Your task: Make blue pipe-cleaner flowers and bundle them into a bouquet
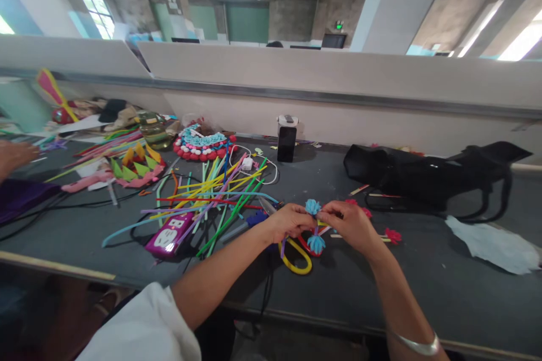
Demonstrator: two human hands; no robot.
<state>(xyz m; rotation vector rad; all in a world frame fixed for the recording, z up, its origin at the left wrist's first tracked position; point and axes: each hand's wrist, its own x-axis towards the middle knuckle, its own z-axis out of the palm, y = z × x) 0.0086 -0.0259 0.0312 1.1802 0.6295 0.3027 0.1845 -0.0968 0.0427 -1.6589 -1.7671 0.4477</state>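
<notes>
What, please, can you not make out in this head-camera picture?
- Head view: the blue flower's base is hidden by the left hand and right hand holding it.
- Head view: another person's hand is cut off by the left edge.
- Head view: the power strip is partly covered by pipe cleaners.

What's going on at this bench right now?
A person pinches a blue-tufted pipe-cleaner piece between left hand and right hand, just above a dark table. A yellow loop lies just below the hands. Loose pipe cleaners are piled to the left, and a black bag sits to the right.
</notes>
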